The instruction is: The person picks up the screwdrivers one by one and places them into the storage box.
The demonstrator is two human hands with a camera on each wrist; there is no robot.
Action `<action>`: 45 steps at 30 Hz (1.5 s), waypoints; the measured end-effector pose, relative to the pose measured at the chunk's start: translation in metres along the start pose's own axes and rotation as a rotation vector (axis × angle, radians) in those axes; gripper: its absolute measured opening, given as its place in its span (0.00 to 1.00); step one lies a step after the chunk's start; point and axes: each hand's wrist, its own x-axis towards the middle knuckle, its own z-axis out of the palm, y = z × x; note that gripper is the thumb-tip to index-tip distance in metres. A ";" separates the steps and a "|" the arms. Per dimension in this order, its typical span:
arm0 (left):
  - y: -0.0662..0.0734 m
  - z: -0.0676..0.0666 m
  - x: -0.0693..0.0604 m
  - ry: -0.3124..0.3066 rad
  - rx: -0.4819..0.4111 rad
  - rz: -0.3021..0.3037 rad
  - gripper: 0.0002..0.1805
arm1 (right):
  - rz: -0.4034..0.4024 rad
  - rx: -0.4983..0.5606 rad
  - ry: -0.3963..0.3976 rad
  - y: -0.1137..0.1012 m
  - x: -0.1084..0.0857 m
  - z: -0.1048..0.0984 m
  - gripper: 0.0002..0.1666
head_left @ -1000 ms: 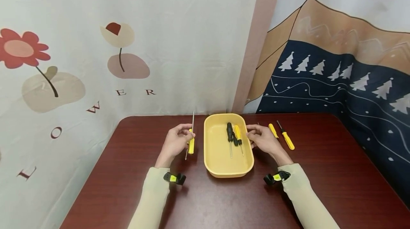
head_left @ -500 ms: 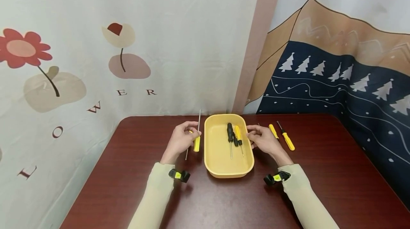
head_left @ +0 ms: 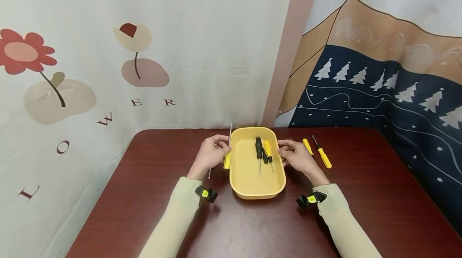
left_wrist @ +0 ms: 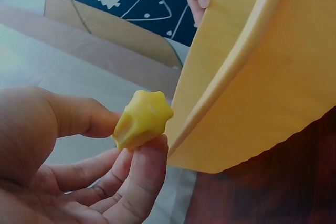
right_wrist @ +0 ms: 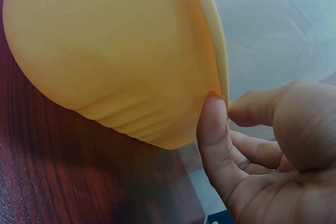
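My left hand (head_left: pixel 210 153) pinches a screwdriver by its ridged yellow handle (left_wrist: pixel 144 116), with the shaft pointing away and up. It stands beside the left rim of a yellow plastic tray (head_left: pixel 245 181); whether handle and rim touch I cannot tell. On the tray's right side my right hand (head_left: pixel 296 156) grips the rim between thumb and fingers, which the right wrist view shows closely. Inside the tray lie a black-handled screwdriver (head_left: pixel 258 147), a yellow-and-black screwdriver (head_left: pixel 268 149) and a second black handle (head_left: pixel 265 157), partly covered.
Right of the tray, two yellow-handled screwdrivers lie on the dark red table (head_left: pixel 260 230): one in full view (head_left: pixel 324 158), the other (head_left: pixel 307 146) partly behind my right hand. A thin metal shaft (head_left: pixel 209 173) shows beneath my left hand. A printed curtain (head_left: pixel 202 69) hangs behind the table.
My left hand has carried the yellow-handled screwdriver rightward, up to the tray's left rim. The right hand and the tray have stayed in place.
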 end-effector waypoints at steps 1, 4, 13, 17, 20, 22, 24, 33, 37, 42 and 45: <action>0.001 0.001 0.000 -0.004 0.010 -0.004 0.20 | -0.001 0.000 -0.001 0.000 0.000 0.000 0.26; 0.003 0.003 0.001 -0.019 0.031 -0.013 0.21 | 0.002 0.001 0.002 0.001 0.000 0.000 0.26; 0.011 0.011 0.005 -0.042 0.095 -0.041 0.21 | 0.010 -0.003 -0.006 0.001 0.001 0.000 0.26; 0.017 0.016 0.006 -0.059 0.115 -0.042 0.20 | 0.019 0.001 -0.011 0.001 0.002 0.000 0.26; 0.020 0.020 0.007 -0.076 0.130 -0.041 0.21 | 0.029 0.002 -0.013 0.001 0.003 0.000 0.26; 0.022 0.023 0.008 -0.088 0.145 -0.039 0.21 | 0.032 0.002 -0.011 0.001 0.003 0.000 0.26; 0.024 0.026 0.009 -0.103 0.162 -0.036 0.22 | 0.030 0.002 -0.012 0.002 0.003 0.000 0.26; 0.034 0.040 0.013 -0.162 0.266 -0.073 0.22 | 0.015 0.014 -0.004 0.003 0.003 0.001 0.27; 0.038 0.046 0.016 -0.176 0.311 -0.095 0.24 | 0.022 0.018 0.001 0.002 0.003 0.002 0.26; 0.040 0.051 0.020 -0.176 0.339 -0.115 0.04 | 0.023 0.015 -0.001 0.002 0.003 0.001 0.26; 0.041 0.054 0.021 -0.189 0.348 -0.133 0.20 | 0.019 0.014 -0.006 0.002 0.003 0.000 0.26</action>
